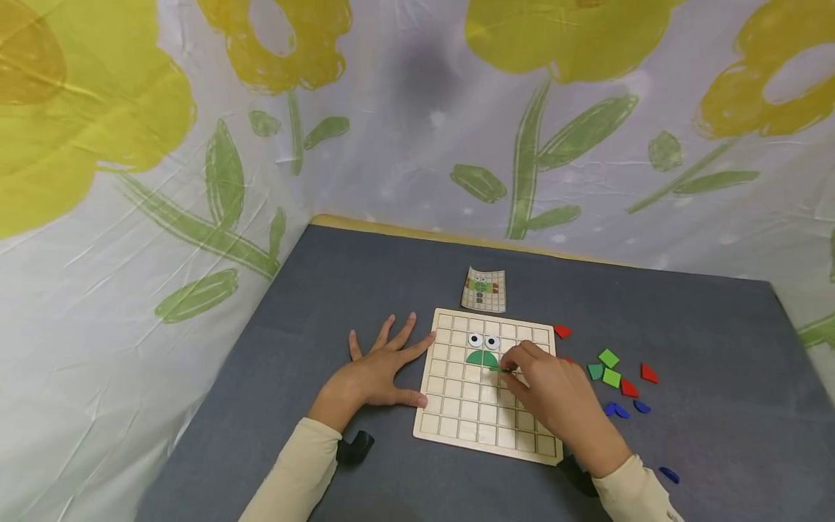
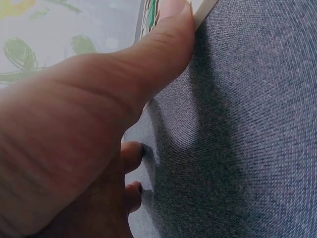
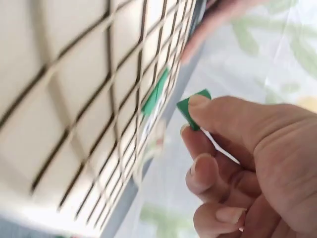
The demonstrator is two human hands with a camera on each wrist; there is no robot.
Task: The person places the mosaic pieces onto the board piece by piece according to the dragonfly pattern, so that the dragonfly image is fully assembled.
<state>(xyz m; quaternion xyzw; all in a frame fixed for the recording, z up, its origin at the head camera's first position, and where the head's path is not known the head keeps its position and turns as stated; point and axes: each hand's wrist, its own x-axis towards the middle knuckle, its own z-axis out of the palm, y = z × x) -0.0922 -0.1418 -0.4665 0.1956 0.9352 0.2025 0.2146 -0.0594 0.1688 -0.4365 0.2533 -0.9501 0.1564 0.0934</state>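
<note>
A pale wooden grid board [image 1: 450,408] lies on the dark cloth. My left hand [image 1: 372,373] is spread flat at its left side, thumb and one fingertip touching the edge. Over the board's right half, my right hand [image 1: 554,388] pinches a small green tile [image 3: 184,110] between thumb and index finger. In the right wrist view this tile is held off the board's face. Two round eye pieces [image 1: 475,339] sit in the upper rows, and green curved pieces [image 1: 481,357] form a half-round shape right below them.
A small picture card [image 1: 485,291] with a gridded figure lies behind the board. To the right are scattered red pieces [image 1: 649,373], light green squares [image 1: 609,358], a darker green piece [image 1: 595,372] and several blue pieces [image 1: 642,407]. A flower-printed curtain [image 1: 404,145] hangs beyond the table.
</note>
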